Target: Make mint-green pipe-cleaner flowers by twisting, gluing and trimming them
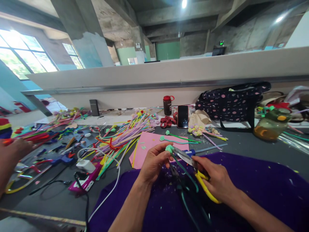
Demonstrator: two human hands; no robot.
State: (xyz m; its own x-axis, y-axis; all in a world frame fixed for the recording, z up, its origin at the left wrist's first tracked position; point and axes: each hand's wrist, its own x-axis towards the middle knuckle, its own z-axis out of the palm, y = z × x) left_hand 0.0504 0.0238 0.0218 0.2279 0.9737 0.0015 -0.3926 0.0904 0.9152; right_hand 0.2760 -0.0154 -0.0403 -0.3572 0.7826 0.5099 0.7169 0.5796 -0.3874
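My left hand (pixel 155 161) pinches a small mint-green flower head (pixel 169 149) whose green stem slants down to the right. My right hand (pixel 213 175) grips yellow-handled scissors (pixel 184 157), their blades pointing left beside the flower head. Below my hands, dark pliers (pixel 178 180) with green handles lie on a purple cloth (pixel 251 180). Just behind, a pink sheet (pixel 151 141) bears small green scraps, and two green-stemmed pieces (pixel 181 138) rest across its right side.
Colourful pipe cleaners (pixel 130 129) are heaped at centre-left. A magenta power strip (pixel 88 180) with cables lies left. Behind stand a dark bottle (pixel 167 106), a phone (pixel 182 116) and a patterned bag (pixel 227 104); a green-lidded jug (pixel 271 125) is right. Another person's hand (pixel 14 151) reaches in at far left.
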